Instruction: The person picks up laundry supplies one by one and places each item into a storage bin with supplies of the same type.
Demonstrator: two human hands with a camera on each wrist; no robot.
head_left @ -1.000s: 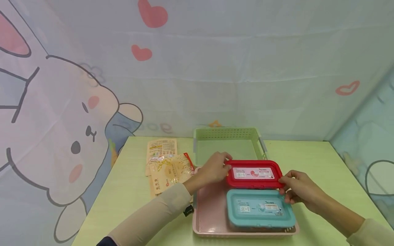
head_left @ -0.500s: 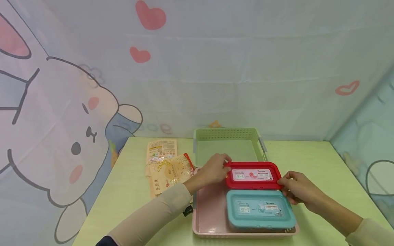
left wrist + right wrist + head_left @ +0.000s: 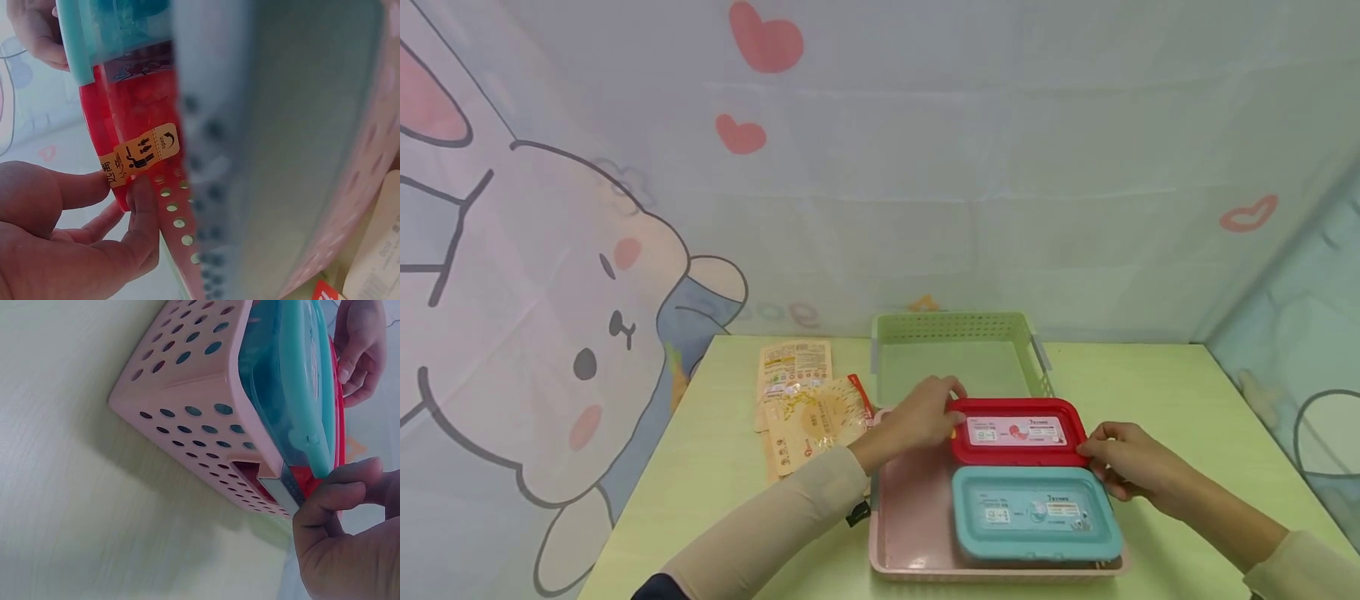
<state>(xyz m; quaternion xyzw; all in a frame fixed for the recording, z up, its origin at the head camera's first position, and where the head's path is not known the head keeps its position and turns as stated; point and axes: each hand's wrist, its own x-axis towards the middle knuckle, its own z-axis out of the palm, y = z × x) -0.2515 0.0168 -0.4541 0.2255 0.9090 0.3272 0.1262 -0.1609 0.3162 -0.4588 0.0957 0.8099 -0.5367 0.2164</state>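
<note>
A red-lidded plastic box [image 3: 1018, 454] lies in the far part of the pink basket [image 3: 917, 508], its pale label facing up. At its left end my left hand [image 3: 921, 417] pinches the edge, thumb and fingers by a yellow "open" sticker [image 3: 144, 153] in the left wrist view. My right hand [image 3: 1131, 462] grips the opposite end between thumb and curled fingers. Nearer to me in the same basket sits a box with a teal lid [image 3: 1037, 512], right beside the red one. The lower part of the red box is hidden in the head view.
Behind the pink basket stands a green basket [image 3: 951, 358]. Several beige food pouches [image 3: 812, 421] lie overlapping on the table [image 3: 715, 442] to the left. A patterned cloth backdrop [image 3: 1060, 167] hangs close behind the table.
Held by both hands, the red box has shifted slightly toward me and down, closer to the teal box. My hands moved a little with it; the teal box has barely moved.
</note>
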